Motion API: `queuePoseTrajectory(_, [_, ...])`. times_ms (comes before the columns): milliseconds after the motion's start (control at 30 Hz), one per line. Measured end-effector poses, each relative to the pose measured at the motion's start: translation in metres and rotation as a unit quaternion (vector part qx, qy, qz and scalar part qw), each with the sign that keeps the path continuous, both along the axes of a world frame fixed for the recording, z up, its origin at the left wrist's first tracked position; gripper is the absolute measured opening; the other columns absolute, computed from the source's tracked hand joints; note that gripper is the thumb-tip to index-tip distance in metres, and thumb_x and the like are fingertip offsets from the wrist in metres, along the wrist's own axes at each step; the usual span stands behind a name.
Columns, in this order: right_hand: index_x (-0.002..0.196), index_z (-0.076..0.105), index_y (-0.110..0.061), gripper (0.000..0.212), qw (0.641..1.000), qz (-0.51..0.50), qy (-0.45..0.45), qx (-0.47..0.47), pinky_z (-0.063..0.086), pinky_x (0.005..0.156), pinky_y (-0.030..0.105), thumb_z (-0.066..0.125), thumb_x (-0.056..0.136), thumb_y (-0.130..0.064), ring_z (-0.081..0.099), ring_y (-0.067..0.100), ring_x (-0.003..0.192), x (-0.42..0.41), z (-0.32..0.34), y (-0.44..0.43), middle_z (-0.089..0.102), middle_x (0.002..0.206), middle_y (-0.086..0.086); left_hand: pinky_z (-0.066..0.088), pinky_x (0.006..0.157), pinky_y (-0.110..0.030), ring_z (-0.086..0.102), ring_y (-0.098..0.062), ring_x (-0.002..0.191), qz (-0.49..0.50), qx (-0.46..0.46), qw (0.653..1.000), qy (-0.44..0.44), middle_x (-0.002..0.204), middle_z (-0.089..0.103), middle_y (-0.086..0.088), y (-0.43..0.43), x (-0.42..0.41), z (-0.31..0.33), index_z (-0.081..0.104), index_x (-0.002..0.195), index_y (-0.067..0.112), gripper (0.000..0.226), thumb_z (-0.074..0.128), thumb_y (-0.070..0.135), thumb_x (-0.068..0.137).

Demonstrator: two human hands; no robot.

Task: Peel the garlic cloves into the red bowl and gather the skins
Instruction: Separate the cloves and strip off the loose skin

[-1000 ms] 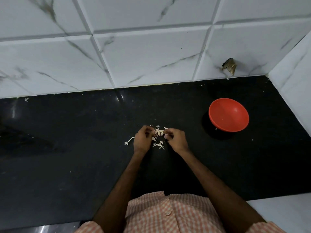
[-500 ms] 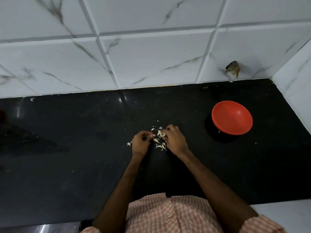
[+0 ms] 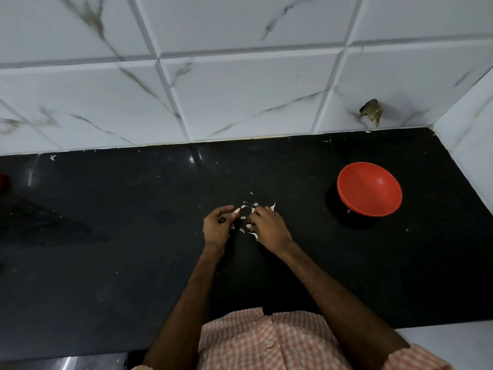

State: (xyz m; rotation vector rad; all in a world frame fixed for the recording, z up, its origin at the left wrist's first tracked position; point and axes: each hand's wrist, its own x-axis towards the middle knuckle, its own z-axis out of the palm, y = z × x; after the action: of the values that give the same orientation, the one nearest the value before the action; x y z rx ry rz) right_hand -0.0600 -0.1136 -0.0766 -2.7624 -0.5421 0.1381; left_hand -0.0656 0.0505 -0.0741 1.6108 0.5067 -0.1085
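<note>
You will find no text, label, brand or number to read here. The red bowl (image 3: 369, 189) is plain, and the wall tiles (image 3: 240, 97) behind it carry only grey veining.

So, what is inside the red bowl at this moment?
The visible inside of the red bowl is plain red, and no garlic clove shows there. The near inner wall seems to be hidden behind the rim, so a small piece lying there cannot be excluded.

A single head-worn camera looks forward and down, close above the black counter (image 3: 106, 236). The tiled wall (image 3: 240, 89) fills the top, the shirt (image 3: 253, 343) the bottom edge.
</note>
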Motion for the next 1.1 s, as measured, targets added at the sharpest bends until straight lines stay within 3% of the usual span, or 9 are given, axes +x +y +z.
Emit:
queuePoseTrajectory(100, [0.115,0.066,-0.018,0.02,0.999,-0.025,0.01,0.03,0.046,0.092,0.039,0.063,0.096,-0.026,0.053,0.021,0.113,0.002,0.001,-0.001,0.058,0.12,0.0,0.055,0.064,-0.022,0.07,-0.01,0.077,-0.02,-0.02,1.0,-0.013,0.088,0.077,-0.006,-0.002,0.0,0.002,0.074,0.107,0.011,0.016,0.068,0.006,0.093])
queuePoseTrajectory(200, [0.105,0.069,-0.016,0.012,0.986,-0.093,0.027,0.138,0.05,0.084,0.036,0.062,0.098,-0.022,0.059,0.018,0.099,0.001,0.003,0.002,0.063,0.107,0.0,0.053,0.061,-0.021,0.07,-0.01,0.077,-0.034,-0.006,0.999,-0.025,0.088,0.077,-0.004,-0.005,0.0,0.006,0.075,0.105,0.011,0.014,0.069,0.008,0.092])
queuePoseTrajectory(300, [0.098,0.071,-0.013,0.012,0.935,-0.194,0.09,0.284,0.05,0.073,0.025,0.06,0.099,-0.016,0.064,0.01,0.08,0.008,0.019,0.002,0.07,0.09,-0.002,0.05,0.056,-0.019,0.07,-0.008,0.074,-0.042,0.024,0.998,-0.038,0.088,0.077,-0.001,-0.009,-0.001,0.009,0.075,0.099,0.016,0.012,0.071,0.008,0.091])
queuePoseTrajectory(400, [0.093,0.07,-0.019,0.014,0.889,-0.223,0.175,0.359,0.059,0.063,0.032,0.058,0.101,-0.017,0.069,0.015,0.069,0.012,0.033,0.005,0.072,0.079,0.0,0.048,0.052,-0.021,0.069,-0.009,0.072,-0.052,0.062,0.996,-0.045,0.087,0.076,0.002,-0.012,0.0,0.009,0.074,0.094,0.021,0.011,0.071,0.01,0.09])
queuePoseTrajectory(467, [0.091,0.07,-0.019,0.014,0.873,-0.236,0.193,0.381,0.062,0.062,0.037,0.06,0.099,-0.015,0.071,0.021,0.068,0.012,0.036,0.007,0.072,0.077,0.002,0.048,0.052,-0.018,0.069,-0.007,0.069,-0.06,0.083,0.993,-0.051,0.086,0.077,0.003,-0.015,0.0,0.011,0.075,0.093,0.019,0.01,0.073,0.01,0.089])
queuePoseTrajectory(700, [0.087,0.069,-0.014,0.013,0.852,-0.268,0.222,0.391,0.064,0.064,0.035,0.063,0.095,-0.005,0.074,0.018,0.067,0.013,0.039,0.007,0.072,0.078,0.004,0.053,0.068,-0.012,0.071,0.0,0.077,-0.063,0.11,0.988,-0.089,0.087,0.075,0.002,-0.024,-0.001,0.016,0.075,0.094,0.006,0.011,0.074,0.0,0.085])
queuePoseTrajectory(900, [0.093,0.07,-0.002,0.01,0.753,-0.301,0.306,0.499,0.063,0.072,0.035,0.061,0.096,-0.001,0.069,0.016,0.07,0.016,0.047,0.002,0.071,0.08,0.012,0.055,0.068,-0.016,0.072,-0.003,0.076,-0.045,0.091,0.989,-0.109,0.087,0.075,-0.002,-0.028,0.0,0.02,0.074,0.096,0.001,0.01,0.075,0.001,0.086])
queuePoseTrajectory(1000, [0.091,0.07,-0.004,0.01,0.766,-0.308,0.283,0.488,0.063,0.07,0.034,0.062,0.095,0.0,0.071,0.018,0.071,0.015,0.048,0.0,0.072,0.083,0.015,0.056,0.067,-0.018,0.071,-0.002,0.075,-0.058,0.111,0.986,-0.108,0.086,0.075,0.001,-0.03,0.002,0.021,0.074,0.096,0.003,0.01,0.076,0.004,0.086])
queuePoseTrajectory(1100, [0.098,0.072,-0.003,0.009,0.831,-0.28,0.226,0.423,0.063,0.067,0.029,0.063,0.095,-0.002,0.075,0.016,0.072,0.015,0.048,0.0,0.075,0.086,0.011,0.058,0.073,-0.023,0.072,-0.006,0.083,-0.09,0.151,0.98,-0.095,0.091,0.075,0.003,-0.029,0.005,0.017,0.072,0.099,0.009,0.009,0.073,0.009,0.09])
